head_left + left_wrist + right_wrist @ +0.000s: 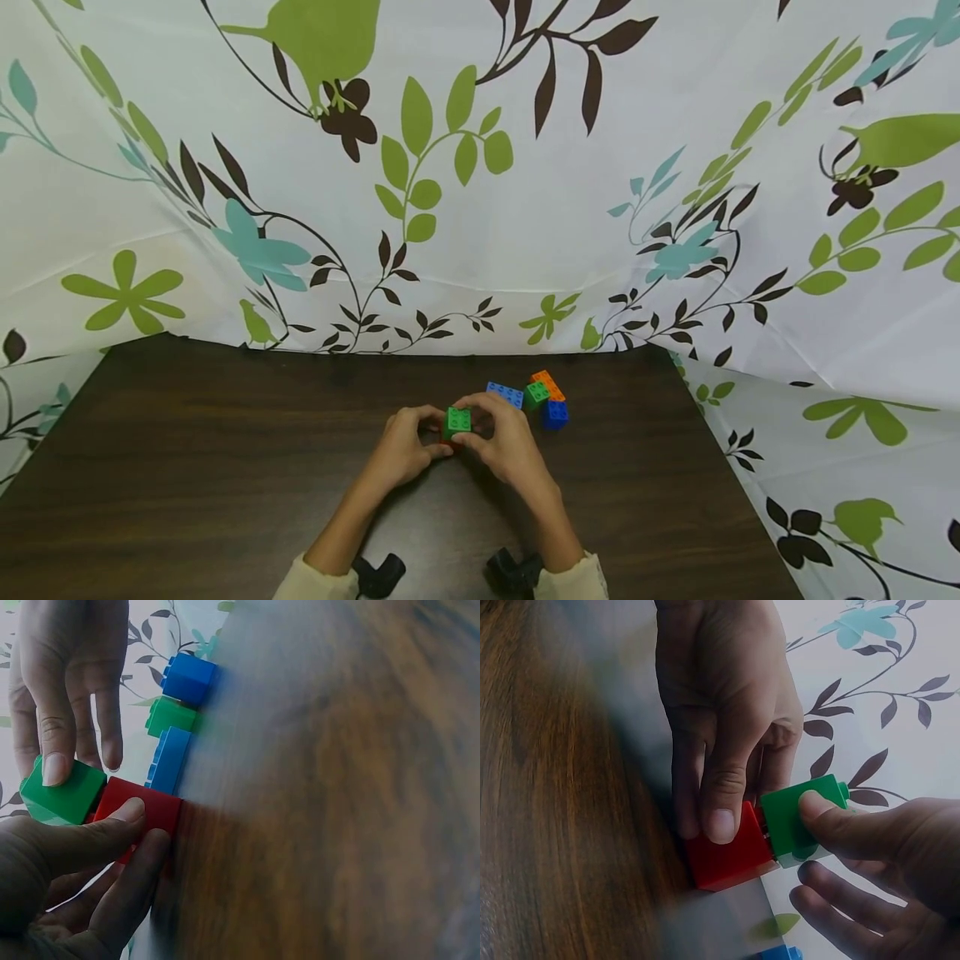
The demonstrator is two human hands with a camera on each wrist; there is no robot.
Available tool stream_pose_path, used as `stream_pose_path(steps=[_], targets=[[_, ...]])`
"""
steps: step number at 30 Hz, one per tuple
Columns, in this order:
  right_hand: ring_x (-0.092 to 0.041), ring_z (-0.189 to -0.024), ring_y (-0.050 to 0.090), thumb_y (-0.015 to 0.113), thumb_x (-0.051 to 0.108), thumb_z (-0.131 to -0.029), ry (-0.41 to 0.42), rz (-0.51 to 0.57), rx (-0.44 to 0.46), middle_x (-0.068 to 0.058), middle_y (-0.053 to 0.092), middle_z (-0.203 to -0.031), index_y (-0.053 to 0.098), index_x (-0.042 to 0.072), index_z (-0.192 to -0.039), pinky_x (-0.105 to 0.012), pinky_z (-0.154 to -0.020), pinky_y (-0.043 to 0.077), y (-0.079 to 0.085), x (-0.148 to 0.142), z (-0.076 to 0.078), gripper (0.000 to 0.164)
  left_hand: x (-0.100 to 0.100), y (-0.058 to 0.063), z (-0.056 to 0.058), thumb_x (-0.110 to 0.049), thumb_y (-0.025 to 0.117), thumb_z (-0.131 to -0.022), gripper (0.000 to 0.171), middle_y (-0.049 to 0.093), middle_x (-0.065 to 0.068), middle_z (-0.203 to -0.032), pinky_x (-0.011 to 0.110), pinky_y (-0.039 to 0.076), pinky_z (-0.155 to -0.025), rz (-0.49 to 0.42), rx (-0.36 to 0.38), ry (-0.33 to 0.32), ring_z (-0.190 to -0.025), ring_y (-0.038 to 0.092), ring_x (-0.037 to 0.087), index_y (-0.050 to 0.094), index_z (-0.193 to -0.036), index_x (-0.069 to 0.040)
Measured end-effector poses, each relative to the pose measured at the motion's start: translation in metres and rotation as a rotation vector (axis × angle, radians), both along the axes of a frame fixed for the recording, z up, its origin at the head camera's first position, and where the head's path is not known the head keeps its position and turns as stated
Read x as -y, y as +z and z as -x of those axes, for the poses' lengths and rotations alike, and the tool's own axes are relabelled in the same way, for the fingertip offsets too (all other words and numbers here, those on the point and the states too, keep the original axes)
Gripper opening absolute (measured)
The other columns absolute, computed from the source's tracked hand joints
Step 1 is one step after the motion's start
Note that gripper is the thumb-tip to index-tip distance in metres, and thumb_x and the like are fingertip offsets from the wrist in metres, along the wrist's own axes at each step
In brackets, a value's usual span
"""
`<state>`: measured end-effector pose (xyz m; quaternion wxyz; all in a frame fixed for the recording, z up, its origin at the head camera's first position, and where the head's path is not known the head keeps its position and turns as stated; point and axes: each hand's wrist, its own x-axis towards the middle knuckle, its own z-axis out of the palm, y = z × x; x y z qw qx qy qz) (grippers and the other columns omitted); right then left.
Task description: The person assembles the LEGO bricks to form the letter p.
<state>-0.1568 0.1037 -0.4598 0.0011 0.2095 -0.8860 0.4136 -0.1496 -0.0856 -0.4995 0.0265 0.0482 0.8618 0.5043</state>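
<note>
My left hand (pixel 407 447) pinches a red toy building brick (pixel 154 801) between thumb and fingers, low on the table. Directly on top of it sits a green brick (pixel 458 422), gripped by the thumb and fingers of my right hand (pixel 504 439). In the right wrist view the green brick (pixel 799 814) leans slightly against the red brick (pixel 731 851), and a narrow dark gap shows between them. From the head view the red brick is mostly hidden under the green one.
Behind my right hand lie a blue brick (pixel 505 393), a smaller green brick (pixel 536 394), an orange brick (pixel 549 384) and another blue brick (pixel 555 414), close together. The dark wooden table (pixel 225 467) ends at a patterned white cloth (pixel 570 208). Black devices (pixel 381 576) sit at both wrists.
</note>
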Motion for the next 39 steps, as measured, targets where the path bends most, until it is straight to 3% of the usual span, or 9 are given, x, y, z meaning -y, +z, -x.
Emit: stream_pose_path(steps=[30, 39], targets=[[-0.021, -0.096, 0.073, 0.090, 0.005, -0.086, -0.028, 0.057, 0.098, -0.007, 0.076, -0.117, 0.079, 0.018, -0.118, -0.022, -0.077, 0.060, -0.0061, -0.0018, 0.0053, 0.036, 0.0013, 0.0008, 0.0006, -0.003, 0.095, -0.078, 0.033, 0.079, 0.004, -0.100, 0.052, 0.060, -0.094, -0.008, 0.005, -0.002, -0.102, 0.073, 0.026, 0.079, -0.107, -0.006], [-0.020, -0.094, 0.073, 0.091, 0.004, -0.084, -0.031, 0.044, 0.080, -0.007, 0.076, -0.119, 0.080, 0.018, -0.117, -0.021, -0.076, 0.061, -0.0055, -0.0004, 0.0041, 0.037, 0.0011, -0.0005, 0.0015, -0.003, 0.094, -0.079, 0.034, 0.079, 0.005, -0.099, 0.051, 0.059, -0.092, 0.001, 0.003, -0.003, -0.101, 0.073, 0.025, 0.079, -0.108, -0.005]])
